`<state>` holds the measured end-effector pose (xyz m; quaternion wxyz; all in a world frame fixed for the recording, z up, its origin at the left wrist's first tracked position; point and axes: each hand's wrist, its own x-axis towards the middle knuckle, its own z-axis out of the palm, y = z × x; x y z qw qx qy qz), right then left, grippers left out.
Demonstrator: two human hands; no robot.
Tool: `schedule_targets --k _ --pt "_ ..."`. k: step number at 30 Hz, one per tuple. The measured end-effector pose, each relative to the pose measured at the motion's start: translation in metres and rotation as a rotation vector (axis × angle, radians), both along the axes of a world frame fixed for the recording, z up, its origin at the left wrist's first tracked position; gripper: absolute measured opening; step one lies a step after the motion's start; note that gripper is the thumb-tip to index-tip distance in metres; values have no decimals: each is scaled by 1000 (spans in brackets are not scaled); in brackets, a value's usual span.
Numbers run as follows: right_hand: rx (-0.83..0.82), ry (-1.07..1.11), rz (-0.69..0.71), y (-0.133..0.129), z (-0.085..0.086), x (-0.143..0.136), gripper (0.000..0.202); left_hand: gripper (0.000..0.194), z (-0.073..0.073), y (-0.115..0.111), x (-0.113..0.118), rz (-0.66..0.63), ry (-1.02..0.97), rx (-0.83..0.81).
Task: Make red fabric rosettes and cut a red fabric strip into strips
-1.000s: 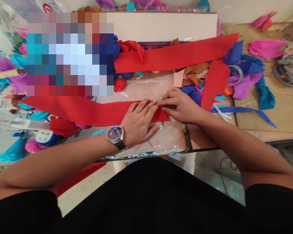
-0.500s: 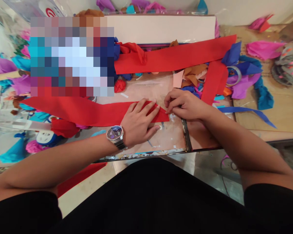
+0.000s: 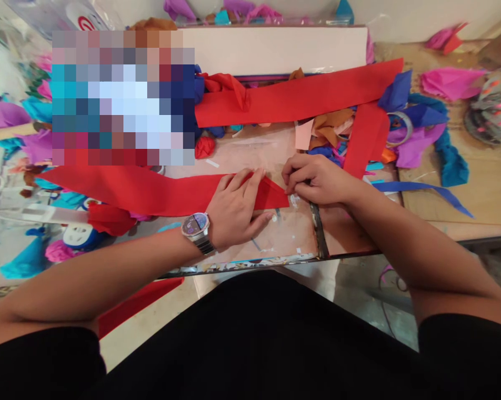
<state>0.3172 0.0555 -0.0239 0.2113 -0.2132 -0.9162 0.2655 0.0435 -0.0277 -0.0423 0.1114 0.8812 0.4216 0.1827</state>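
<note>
A long red crepe paper strip [image 3: 171, 194] lies across the near part of the worktable, with a small slanting fold at its right end. My left hand [image 3: 236, 208], wearing a watch, rests flat on the strip close to that end, fingers stretched out and thumb apart. At the strip's right tip, the thumb and fingers of my right hand [image 3: 306, 176] are pinched together on the folded corner. The bit of paper between those fingertips is mostly hidden.
Another red strip [image 3: 300, 100] lies farther back, before a white board [image 3: 275, 50]. A tape roll [image 3: 402, 129] and crumpled blue paper [image 3: 436, 116] are at right. At left are a white-and-blue power socket [image 3: 79, 236] and scraps. A pixelated patch hides the back left.
The fingers of my left hand have drawn closer together and shifted slightly left, baring more of the fold at the strip's end. My right hand stays almost still at the corner.
</note>
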Motion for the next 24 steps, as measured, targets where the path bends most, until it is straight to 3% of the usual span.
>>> schedule_targets --k 6,13,20,24 --pt "-62 23 -54 -3 2 -3 28 95 -2 1 0 27 -76 -23" --pt "43 -8 -42 -4 -4 -8 38 94 -3 1 0 23 -40 -20" --pt "-51 6 -14 -2 -1 -4 30 69 4 -1 0 -3 37 -31" --pt "-88 26 -109 -2 -2 -8 27 66 4 -1 0 -11 50 -8"
